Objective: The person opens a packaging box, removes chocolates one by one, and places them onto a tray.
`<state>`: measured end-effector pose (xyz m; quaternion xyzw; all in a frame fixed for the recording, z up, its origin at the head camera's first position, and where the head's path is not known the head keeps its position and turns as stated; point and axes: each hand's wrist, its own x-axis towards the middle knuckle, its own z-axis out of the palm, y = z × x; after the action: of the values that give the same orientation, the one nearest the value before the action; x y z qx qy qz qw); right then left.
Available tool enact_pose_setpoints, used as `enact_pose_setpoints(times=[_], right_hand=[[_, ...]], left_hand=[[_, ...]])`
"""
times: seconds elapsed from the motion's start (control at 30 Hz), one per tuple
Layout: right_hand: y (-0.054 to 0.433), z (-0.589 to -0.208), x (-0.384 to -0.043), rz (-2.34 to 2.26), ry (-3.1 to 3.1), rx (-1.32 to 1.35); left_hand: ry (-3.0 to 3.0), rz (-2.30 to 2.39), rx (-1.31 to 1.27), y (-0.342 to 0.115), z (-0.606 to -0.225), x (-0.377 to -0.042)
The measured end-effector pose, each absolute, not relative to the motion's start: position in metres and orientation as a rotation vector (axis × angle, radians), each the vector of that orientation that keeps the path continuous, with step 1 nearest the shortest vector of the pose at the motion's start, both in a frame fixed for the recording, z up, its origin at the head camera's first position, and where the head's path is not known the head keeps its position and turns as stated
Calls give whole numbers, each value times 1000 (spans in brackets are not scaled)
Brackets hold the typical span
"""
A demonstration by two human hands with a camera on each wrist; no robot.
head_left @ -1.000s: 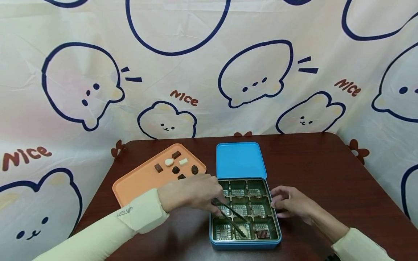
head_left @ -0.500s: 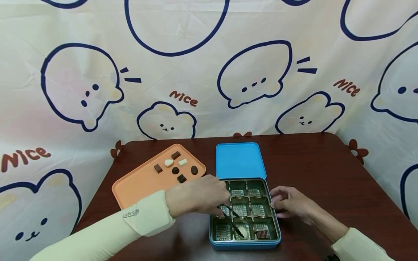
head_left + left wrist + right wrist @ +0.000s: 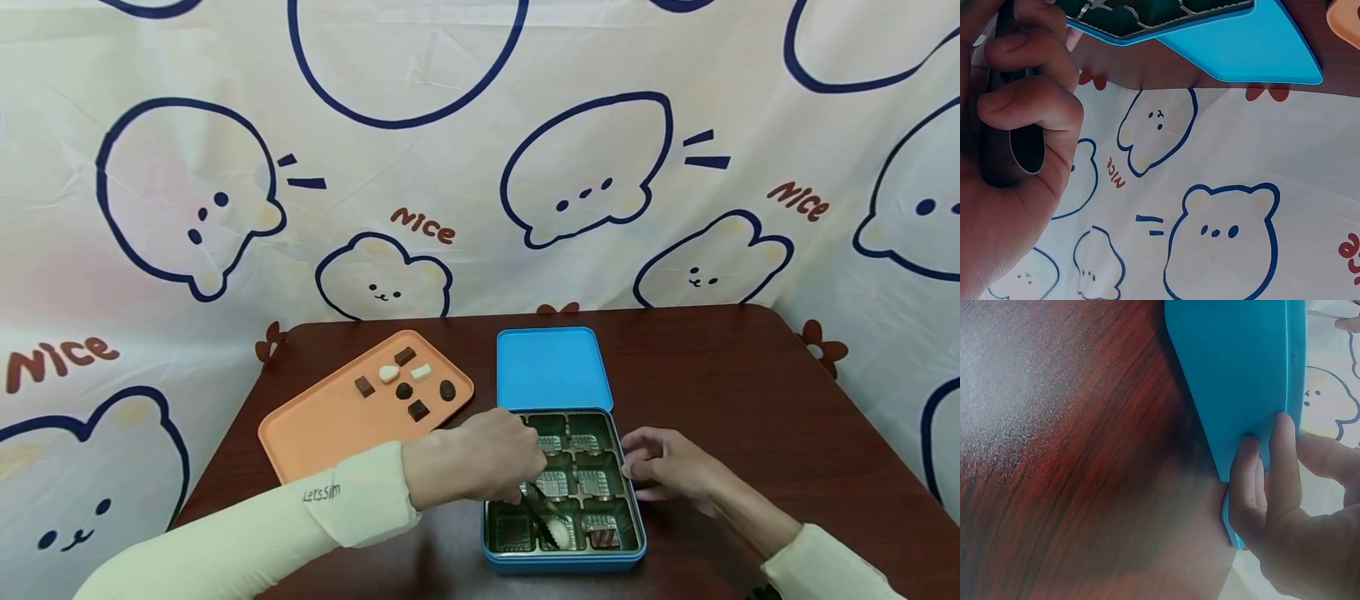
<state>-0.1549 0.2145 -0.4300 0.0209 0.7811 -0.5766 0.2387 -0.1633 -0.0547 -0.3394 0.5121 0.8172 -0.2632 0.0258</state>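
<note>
The blue chocolate tin sits on the dark wooden table, directly under both hands. The right hand rests against the tin's right wall, fingers laid nearly straight along it. The left hand, the nearer one, curls round black tongs, whose long axis slants down and right from its knuckles to a white chocolate in the front middle compartment.
</note>
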Motion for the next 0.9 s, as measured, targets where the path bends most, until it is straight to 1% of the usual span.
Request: enact_pose_setpoints(times=[0.3, 0.9], right_hand=[[214, -430, -155, -1581, 2141, 60], [214, -430, -155, -1586, 2145, 67]], left_hand=[[2503, -892, 1632, -51, -346, -166], [2442, -650, 1606, -54, -346, -175]])
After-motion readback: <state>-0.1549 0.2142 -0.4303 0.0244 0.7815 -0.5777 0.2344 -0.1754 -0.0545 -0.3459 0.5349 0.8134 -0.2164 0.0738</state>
